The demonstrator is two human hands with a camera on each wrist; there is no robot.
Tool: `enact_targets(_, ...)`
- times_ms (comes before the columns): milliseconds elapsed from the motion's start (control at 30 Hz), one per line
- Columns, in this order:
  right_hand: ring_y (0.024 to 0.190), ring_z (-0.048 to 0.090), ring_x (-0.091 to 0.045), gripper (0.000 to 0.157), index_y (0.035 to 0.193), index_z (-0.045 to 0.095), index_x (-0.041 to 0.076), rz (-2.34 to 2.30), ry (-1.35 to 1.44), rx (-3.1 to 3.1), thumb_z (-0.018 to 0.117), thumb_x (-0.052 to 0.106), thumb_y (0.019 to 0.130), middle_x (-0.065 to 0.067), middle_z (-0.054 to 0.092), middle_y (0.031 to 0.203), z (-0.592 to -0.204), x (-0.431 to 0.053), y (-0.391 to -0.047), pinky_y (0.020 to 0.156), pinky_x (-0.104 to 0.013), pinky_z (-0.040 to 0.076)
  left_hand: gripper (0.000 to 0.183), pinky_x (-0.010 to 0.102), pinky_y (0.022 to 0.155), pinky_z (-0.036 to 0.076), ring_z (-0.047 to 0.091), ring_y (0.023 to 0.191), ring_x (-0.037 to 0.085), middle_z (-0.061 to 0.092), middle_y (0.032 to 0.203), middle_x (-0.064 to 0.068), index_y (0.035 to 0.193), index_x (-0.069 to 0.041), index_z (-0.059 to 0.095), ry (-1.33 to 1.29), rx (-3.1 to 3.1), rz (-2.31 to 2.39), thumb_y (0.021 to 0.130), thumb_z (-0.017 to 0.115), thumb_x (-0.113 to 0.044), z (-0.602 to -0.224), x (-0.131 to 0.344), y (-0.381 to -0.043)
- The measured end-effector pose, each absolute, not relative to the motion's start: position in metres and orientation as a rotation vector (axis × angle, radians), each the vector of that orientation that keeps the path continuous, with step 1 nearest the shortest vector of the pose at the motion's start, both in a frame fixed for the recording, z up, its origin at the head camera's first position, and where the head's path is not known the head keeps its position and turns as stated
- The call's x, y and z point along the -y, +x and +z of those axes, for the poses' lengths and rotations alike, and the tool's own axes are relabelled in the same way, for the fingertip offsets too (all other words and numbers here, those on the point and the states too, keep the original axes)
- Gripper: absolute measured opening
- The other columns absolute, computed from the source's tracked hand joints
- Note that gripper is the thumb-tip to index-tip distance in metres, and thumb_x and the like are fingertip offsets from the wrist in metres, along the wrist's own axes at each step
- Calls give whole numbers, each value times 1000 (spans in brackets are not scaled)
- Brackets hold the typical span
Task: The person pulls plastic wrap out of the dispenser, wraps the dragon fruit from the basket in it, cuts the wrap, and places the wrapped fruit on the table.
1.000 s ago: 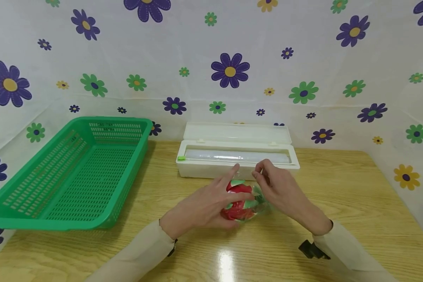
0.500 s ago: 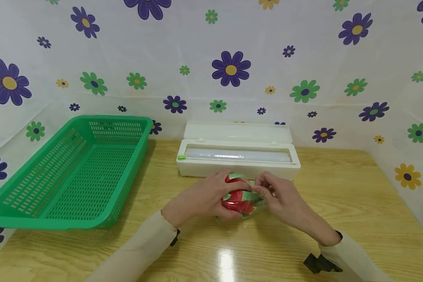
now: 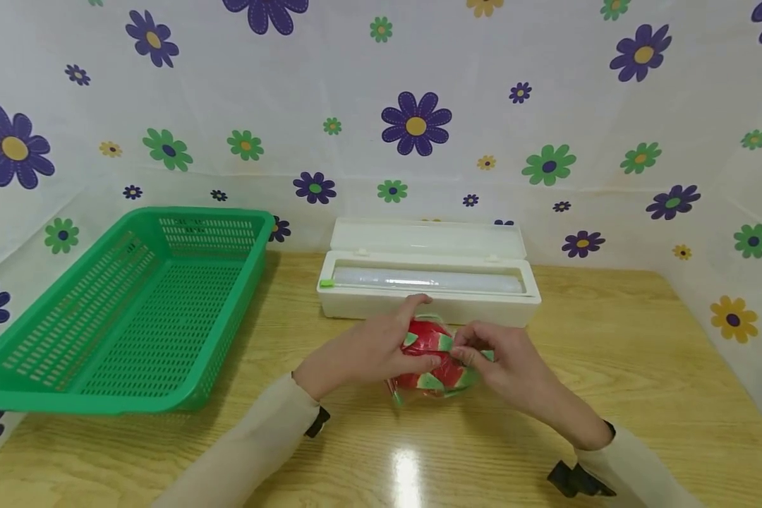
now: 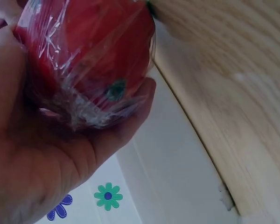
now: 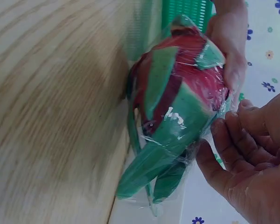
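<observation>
A red dragon fruit [image 3: 428,337] with green scales is wrapped in clear cling film [image 5: 175,119], held over the table in front of the film box. My left hand [image 3: 371,353] grips it from the left, thumb across the near side; the left wrist view shows the film bunched against the palm [image 4: 51,158]. At the fruit's right end my right hand [image 3: 514,363] pinches the film between thumb and fingers. In the right wrist view, these fingertips [image 5: 219,128] are right at the wrap, beside long green scales [image 5: 144,170].
Behind the hands stands a white cling film box [image 3: 419,310], its lid [image 3: 428,238] raised and a film roll [image 3: 419,279] inside. A green slider [image 3: 327,283] sits at its left end. A green plastic basket [image 3: 89,402] stands on the left of the wooden table [image 3: 609,339].
The fruit has turned in the left hand, showing more red and green on its near side. The left thumb has shifted across it, and the right fingers have come in against the wrap.
</observation>
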State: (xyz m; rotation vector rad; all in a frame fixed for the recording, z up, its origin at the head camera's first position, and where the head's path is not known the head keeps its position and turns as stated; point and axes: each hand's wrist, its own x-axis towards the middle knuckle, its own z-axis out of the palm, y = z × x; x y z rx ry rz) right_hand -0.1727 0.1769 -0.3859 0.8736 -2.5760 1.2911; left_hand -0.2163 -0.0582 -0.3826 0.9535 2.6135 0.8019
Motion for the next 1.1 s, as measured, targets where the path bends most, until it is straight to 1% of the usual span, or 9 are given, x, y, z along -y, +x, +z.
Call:
enact_targets(167, 77, 67, -10, 25, 93, 65, 6, 1111, 1070, 2393, 70, -18, 85, -1, 72, 86, -396, -178, -172, 71, -23, 59, 75, 38, 103, 55, 62, 114, 17, 62, 133, 5, 156, -13, 33, 858, -2586, 804, 100, 56, -57, -383, 57, -224)
enact_targets(367, 84, 61, -15, 40, 92, 61, 9, 667, 1173, 2258, 70, -25, 72, 1, 65, 87, -403, -173, -168, 71, -27, 57, 58, 36, 94, 56, 64, 101, 15, 66, 121, 4, 145, -12, 47, 788, -2562, 844, 104, 48, -53, -382, 55, -226)
enact_targets(533, 98, 64, -21, 39, 100, 64, 8, 499, 1232, 2289, 71, -18, 72, 0, 67, 98, -402, -176, -166, 82, -34, 60, 54, 34, 86, 57, 65, 95, 15, 68, 113, 5, 140, -11, 53, 733, -2535, 878, 107, 40, -52, -381, 53, -229)
enact_targets(600, 105, 64, -22, 40, 109, 64, 6, 487, 1258, 2324, 73, -11, 74, -2, 68, 108, -402, -181, -166, 86, -36, 60, 56, 37, 88, 58, 66, 101, 18, 68, 118, 7, 142, -11, 53, 707, -2518, 896, 108, 37, -52, -381, 54, -231)
enact_targets(700, 118, 61, -25, 56, 125, 61, 4, 459, 1302, 2370, 81, 2, 73, -7, 65, 128, -404, -190, -165, 93, -41, 59, 56, 42, 92, 59, 66, 110, 22, 66, 126, 7, 144, -15, 54, 654, -2476, 935, 108, 33, -52, -384, 56, -235)
enact_targets(800, 127, 58, -26, 78, 140, 53, 5, 394, 1329, 2372, 90, 17, 72, -8, 59, 141, -408, -194, -164, 98, -43, 57, 53, 42, 88, 61, 69, 105, 22, 69, 120, 7, 136, -17, 60, 587, -2387, 1006, 109, 31, -51, -387, 60, -239)
enact_targets(933, 122, 60, -25, 92, 145, 50, 5, 393, 1324, 2312, 97, 24, 68, -7, 61, 137, -413, -195, -165, 97, -40, 58, 54, 37, 90, 59, 68, 103, 17, 68, 116, 5, 132, -17, 61, 505, -2193, 1101, 109, 28, -53, -387, 65, -241)
enact_targets(1033, 118, 62, -23, 87, 143, 52, 4, 561, 1301, 2329, 96, 17, 68, -7, 63, 132, -416, -200, -168, 96, -33, 58, 61, 43, 85, 62, 72, 103, 23, 69, 119, 7, 138, -19, 55, 420, -2052, 1138, 107, 24, -61, -384, 67, -240)
enact_targets(1100, 116, 64, -23, 81, 140, 55, 3, 738, 1298, 2363, 94, 11, 70, -9, 65, 130, -417, -204, -171, 95, -30, 59, 64, 46, 77, 63, 76, 96, 29, 71, 117, 10, 144, -22, 53, 382, -1981, 1166, 106, 22, -64, -383, 70, -238)
